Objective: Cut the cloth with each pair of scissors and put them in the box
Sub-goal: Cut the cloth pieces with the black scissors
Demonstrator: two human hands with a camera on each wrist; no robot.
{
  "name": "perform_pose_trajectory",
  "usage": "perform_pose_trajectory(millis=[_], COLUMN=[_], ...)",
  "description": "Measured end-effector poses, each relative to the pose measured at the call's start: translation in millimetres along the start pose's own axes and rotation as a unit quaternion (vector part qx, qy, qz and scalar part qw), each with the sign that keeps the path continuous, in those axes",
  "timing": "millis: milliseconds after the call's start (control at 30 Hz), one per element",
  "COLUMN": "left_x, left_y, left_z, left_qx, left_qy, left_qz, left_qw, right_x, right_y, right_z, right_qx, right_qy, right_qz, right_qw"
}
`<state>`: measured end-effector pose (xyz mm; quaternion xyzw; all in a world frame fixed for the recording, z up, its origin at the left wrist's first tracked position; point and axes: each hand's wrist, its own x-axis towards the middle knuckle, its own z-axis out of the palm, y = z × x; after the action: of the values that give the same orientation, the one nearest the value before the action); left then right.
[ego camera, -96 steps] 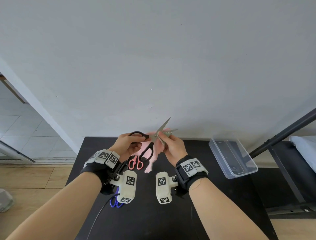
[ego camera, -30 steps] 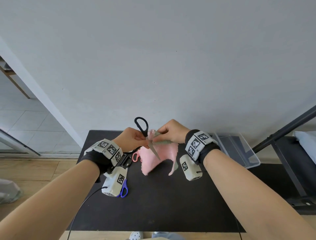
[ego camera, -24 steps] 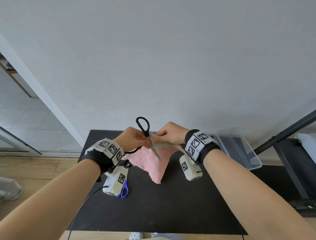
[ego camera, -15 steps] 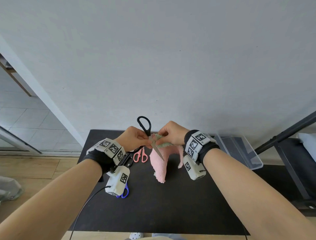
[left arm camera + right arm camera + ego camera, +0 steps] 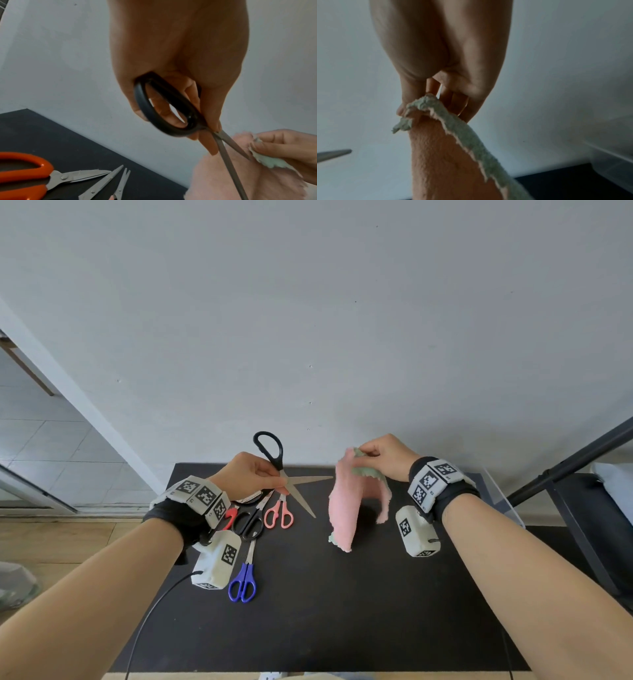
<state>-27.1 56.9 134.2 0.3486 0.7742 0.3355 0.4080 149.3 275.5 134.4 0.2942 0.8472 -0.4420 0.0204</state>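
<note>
Black scissors (image 5: 287,474) in left hand (image 5: 247,475) — blades splayed, pointing right.

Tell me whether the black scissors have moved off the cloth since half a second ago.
Yes. The black scissors have pulled left, away from the pink cloth, toward the scissors lying on the table.

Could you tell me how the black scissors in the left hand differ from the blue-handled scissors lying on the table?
The black scissors are lifted in the left hand, while the blue scissors lie flat on the table. The black pair's blades are spread apart; the blue pair's are closed. The black pair looks larger. Both have looped handles and metal blades.
</note>
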Motion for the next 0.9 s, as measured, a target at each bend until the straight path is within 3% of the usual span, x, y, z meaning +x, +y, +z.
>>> perform_pose_trajectory(millis=[233,667,900], left_x=[9.9,14.3,14.1], left_y=[10.9,6.3,7.6], left_z=[15.8,15.0,21.5], left_qx=[0.032,0.036,0.019], left_qy=[-0.072,-0.066,-0.066], left_qz=[0.033,0.031,0.05], left_qw=[0.996,0.997,0.996], right_x=[10.7,7.2,6.2], right_y=[-27.3,-33.6,-37.7], right_z=[23.8,38.3,43.2], right_qx=[0.034,0.008,-0.067], right_qy=[-0.039,-0.177,-0.162], right_qz=[-0.009,-0.011,-0.038], right_qw=[0.999,0.984,0.984])
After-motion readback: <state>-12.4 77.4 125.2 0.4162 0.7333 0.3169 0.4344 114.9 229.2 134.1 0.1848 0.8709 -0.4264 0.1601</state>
